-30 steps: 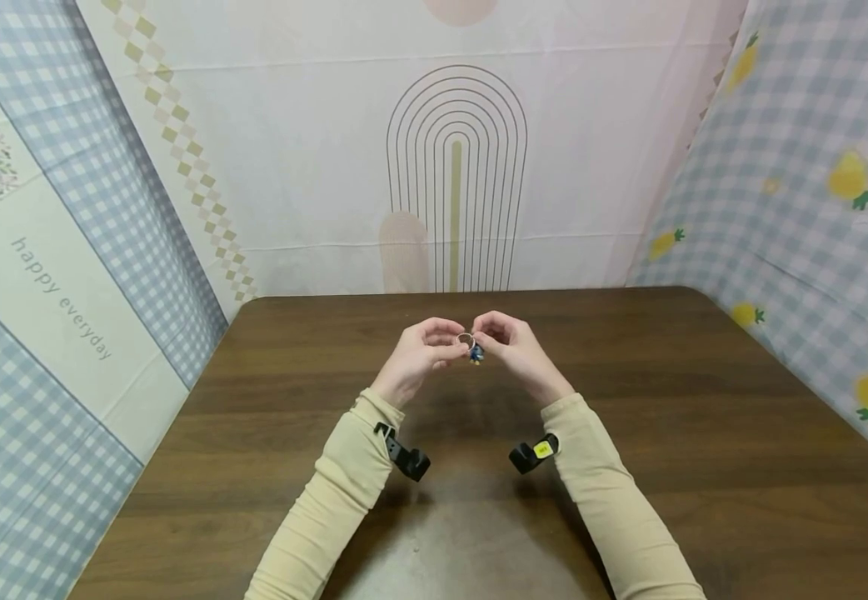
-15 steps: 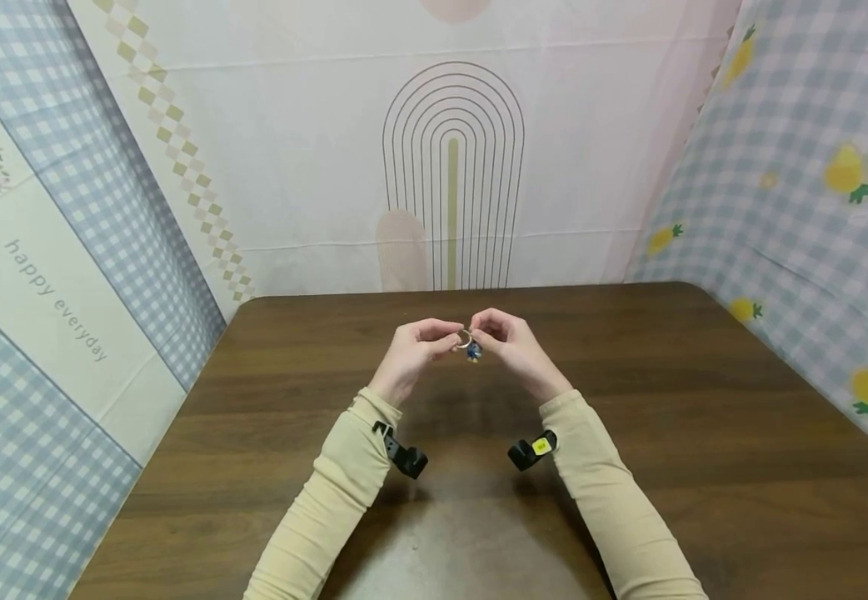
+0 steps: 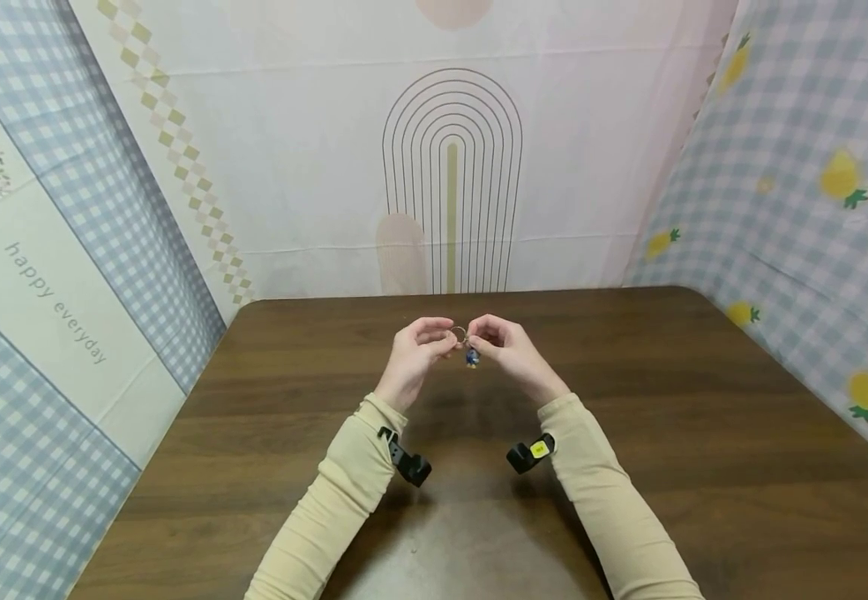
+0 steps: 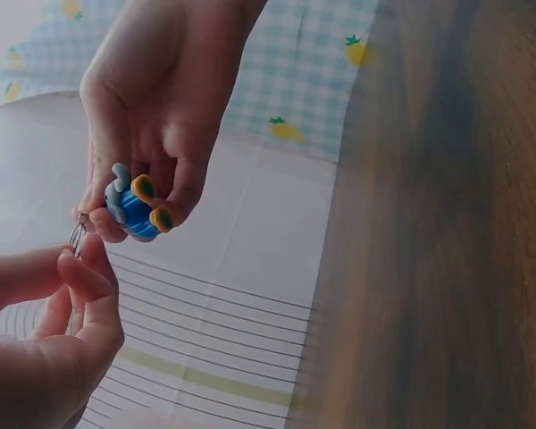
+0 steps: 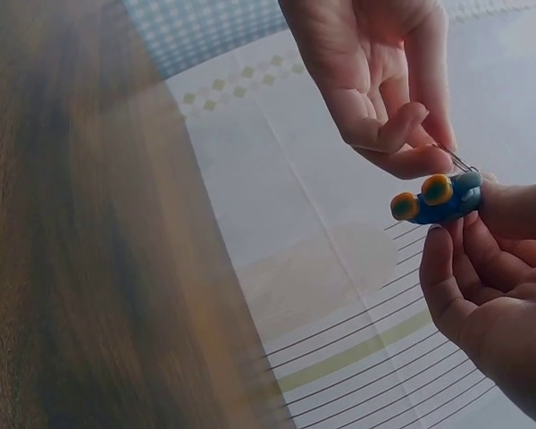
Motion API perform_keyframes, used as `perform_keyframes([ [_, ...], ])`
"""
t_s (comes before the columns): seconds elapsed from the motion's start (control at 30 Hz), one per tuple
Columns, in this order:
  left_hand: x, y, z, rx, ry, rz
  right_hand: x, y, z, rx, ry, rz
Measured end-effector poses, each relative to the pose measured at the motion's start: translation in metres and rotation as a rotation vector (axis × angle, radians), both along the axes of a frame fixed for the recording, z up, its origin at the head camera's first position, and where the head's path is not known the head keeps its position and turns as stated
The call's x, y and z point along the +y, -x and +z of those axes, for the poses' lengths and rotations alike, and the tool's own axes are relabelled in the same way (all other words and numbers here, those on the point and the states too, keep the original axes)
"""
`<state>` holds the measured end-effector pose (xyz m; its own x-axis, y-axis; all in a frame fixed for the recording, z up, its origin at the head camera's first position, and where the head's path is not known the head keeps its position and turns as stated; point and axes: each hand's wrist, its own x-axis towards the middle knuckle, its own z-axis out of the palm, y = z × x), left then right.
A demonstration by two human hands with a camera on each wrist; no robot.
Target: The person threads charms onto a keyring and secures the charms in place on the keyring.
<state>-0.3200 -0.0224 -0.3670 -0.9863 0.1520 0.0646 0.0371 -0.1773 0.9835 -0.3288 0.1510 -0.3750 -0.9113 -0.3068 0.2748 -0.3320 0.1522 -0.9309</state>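
Observation:
A keychain hangs between the two hands above the table, made of a thin metal ring [image 3: 459,334] and a small blue figurine [image 3: 472,357]. My left hand [image 3: 417,354] pinches the ring between thumb and fingers. On the other side, my right hand [image 3: 511,348] pinches the keychain where the ring meets the figurine's top. In the left wrist view the figurine [image 4: 136,213] shows orange-rimmed round feet and grey-blue parts. Seen from the right wrist, the figurine [image 5: 442,206] lies close by the right thumb, and the ring's edge [image 5: 463,161] runs to the left fingertips.
Below the hands is a dark brown wooden table [image 3: 314,467]. Behind it hangs a white cloth [image 3: 299,167] with printed arches. Checked cloths [image 3: 779,208] enclose the sides. A black wrist camera [image 3: 407,462] is strapped on each beige sleeve.
Both hands keep their pinch on the keychain. The ring has turned a little between the fingers and shifted slightly left; the figurine hangs slightly lower in view.

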Motion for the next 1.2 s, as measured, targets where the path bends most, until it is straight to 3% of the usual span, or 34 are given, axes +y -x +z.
perform_keyframes([
  [0.13, -0.0008, -0.0002, -0.0001, 0.013, 0.036, 0.013, -0.0002, 0.0002, -0.0004, 0.006, 0.001, -0.009],
  [0.33, -0.0022, -0.0006, -0.0002, 0.009, 0.116, -0.033, 0.0006, 0.0011, -0.0014, 0.013, -0.002, -0.031],
  [0.57, 0.0012, -0.0006, -0.0019, -0.008, 0.103, -0.1, 0.0027, 0.0044, -0.0047, 0.008, 0.022, -0.046],
  [0.87, 0.0, -0.0008, -0.0025, 0.025, 0.071, -0.043, 0.003, 0.008, -0.0077, 0.008, 0.017, -0.028],
  [1.2, 0.0011, -0.0014, -0.003, 0.046, 0.178, -0.093, 0.0032, 0.0057, -0.0078, 0.013, -0.006, -0.024],
])
